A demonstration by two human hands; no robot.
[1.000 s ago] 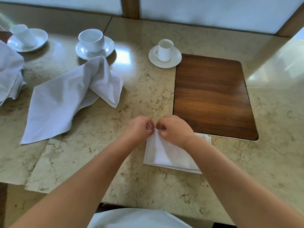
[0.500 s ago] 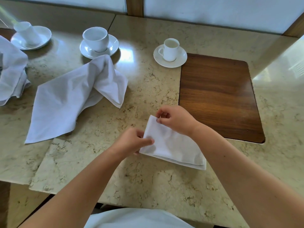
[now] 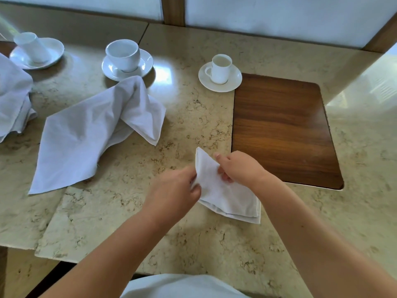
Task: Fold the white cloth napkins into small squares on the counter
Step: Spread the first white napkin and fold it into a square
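Near edge: the counter [image 3: 214, 250] is ending just in front of the person's white garment [image 3: 182, 287]; a seam is running back along its left part, and a lower slab is sitting to the left of it.
Left hand [image 3: 171, 194]: fingers are curling and pinching the left edge of the folded napkin [image 3: 227, 196].
Right hand [image 3: 238, 166]: thumb and fingers are clamping the napkin's upper right edge, forefinger lying along it.
Folded napkin: its far corner is lifting off the counter between the hands; the near layered edges are resting on the stone, just left of the wooden inlay [image 3: 283, 130].
Open room: bare stone is showing in front of the napkin and to the right of the inlay.
Loose napkin [image 3: 86, 136]: lying unfolded and rumpled to the left, well apart from the hands, its far bunched part touching a saucer.
Cloth pile [image 3: 12, 97]: more white cloth is sitting at the left edge of view.
Small cup [image 3: 221, 68]: standing upright on a saucer at the inlay's far left corner; contents cannot tell.
Wide cup [image 3: 122, 54]: standing upright on its saucer, looking empty.
Far-left cup [image 3: 32, 47]: appearing to be tilted on its saucer; contents not visible.
Backdrop: pale panels [image 3: 279, 16] and wooden posts are bounding the far side.
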